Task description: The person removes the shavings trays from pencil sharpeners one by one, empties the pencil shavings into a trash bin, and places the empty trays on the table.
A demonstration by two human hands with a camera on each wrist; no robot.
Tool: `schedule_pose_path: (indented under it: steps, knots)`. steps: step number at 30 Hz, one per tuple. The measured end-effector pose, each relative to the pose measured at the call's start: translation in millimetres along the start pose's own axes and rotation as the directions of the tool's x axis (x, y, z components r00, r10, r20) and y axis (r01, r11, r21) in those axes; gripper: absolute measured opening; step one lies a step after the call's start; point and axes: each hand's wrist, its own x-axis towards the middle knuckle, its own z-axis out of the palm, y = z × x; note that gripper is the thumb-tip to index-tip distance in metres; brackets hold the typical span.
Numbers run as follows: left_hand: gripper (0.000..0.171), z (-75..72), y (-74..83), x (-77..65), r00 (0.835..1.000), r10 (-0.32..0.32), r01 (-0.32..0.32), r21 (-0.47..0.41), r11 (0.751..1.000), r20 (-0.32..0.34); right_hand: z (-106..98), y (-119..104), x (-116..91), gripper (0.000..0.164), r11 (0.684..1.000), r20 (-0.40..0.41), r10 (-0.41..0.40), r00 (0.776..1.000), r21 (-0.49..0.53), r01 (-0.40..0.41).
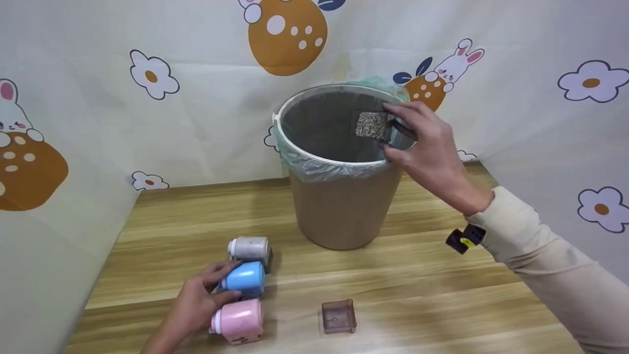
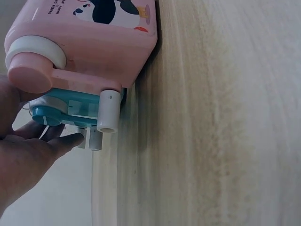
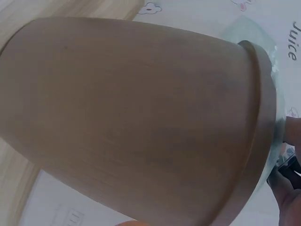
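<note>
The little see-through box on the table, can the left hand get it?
Probably, but not straight across: the pink bottle and blue bottle sit between the left hand and the see-through box. Above them, the way looks free.

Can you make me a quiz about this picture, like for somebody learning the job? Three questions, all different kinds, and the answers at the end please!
1. What colour is the bottle that the left hand holds, between the gray bottle and the pink bottle?

2. True or false: the right hand is empty.

3. Fill the gap: a thin plastic ____ lines the trash bin.

Key:
1. Blue.
2. False. It holds a small dark object with a speckled gray face.
3. Bag. It is folded over the rim.
</note>
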Motion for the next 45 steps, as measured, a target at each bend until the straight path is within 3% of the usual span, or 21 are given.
schedule_pose_path:
  steps: [9,16,25,33,36,39,45]
  knots:
    - [0.054,-1.2,-1.9,-0.5,0.998,0.056,-0.056,-0.006,0.998,0.016,3,-9,4,0.061,0.985,0.070,-0.122,0.990,-0.117,0.130]
    - [0.054,-0.8,-2.0,0.0,0.999,0.043,-0.044,0.014,0.999,0.010,3,-8,8,0.058,0.970,0.089,-0.160,0.983,-0.169,0.174]
    - [0.053,-1.7,-1.9,0.9,0.996,0.086,-0.087,0.030,0.996,0.016,6,-4,15,0.046,0.901,0.133,-0.329,0.935,-0.252,0.353]
    - [0.054,-2.2,-1.8,-0.2,0.998,0.065,-0.065,0.018,0.998,0.017,8,-8,16,0.038,0.853,0.160,-0.372,0.914,-0.328,0.405]
    - [0.054,-2.8,-2.0,-0.7,0.998,0.055,-0.055,0.014,0.998,0.020,8,-11,16,0.037,0.824,0.175,-0.397,0.901,-0.364,0.434]
    - [0.054,-3.1,-1.7,-0.8,0.999,0.035,-0.035,0.012,0.999,0.026,9,-13,16,0.038,0.776,0.199,-0.433,0.879,-0.413,0.476]
    - [0.054,-1.8,0.3,0.2,1.000,0.014,-0.014,0.011,1.000,0.022,6,-15,12,0.053,0.625,0.268,-0.486,0.832,-0.558,0.546]
